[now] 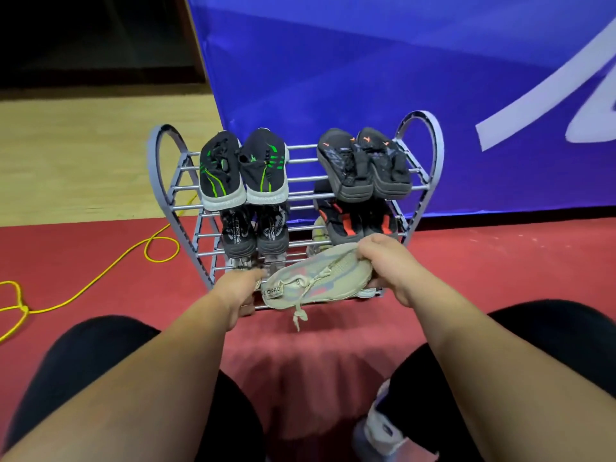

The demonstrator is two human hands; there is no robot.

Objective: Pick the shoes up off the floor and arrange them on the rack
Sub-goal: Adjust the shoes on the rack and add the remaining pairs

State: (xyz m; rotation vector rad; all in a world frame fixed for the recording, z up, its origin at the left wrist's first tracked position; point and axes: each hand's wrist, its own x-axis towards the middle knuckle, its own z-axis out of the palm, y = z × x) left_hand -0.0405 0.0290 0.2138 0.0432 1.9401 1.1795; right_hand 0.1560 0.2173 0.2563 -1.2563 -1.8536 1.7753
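A grey metal shoe rack (160,181) stands on the red floor. Its top shelf carries a black pair with green stripes (243,168) and a black pair with orange marks (363,165). On the middle shelf sit a dark grey pair (253,233) and a black-and-red pair (353,221). My right hand (390,265) grips the toe end of a beige knit sneaker (316,278), held sideways in front of the lowest shelf, with a lace hanging down. My left hand (241,291) touches its heel end. Another beige shoe (320,230) shows partly behind.
A yellow cable (100,278) loops over the floor at the left. A blue banner (400,95) hangs right behind the rack. My knees in dark trousers frame the bottom, with my own shoe (380,428) at lower right. Wooden flooring lies at back left.
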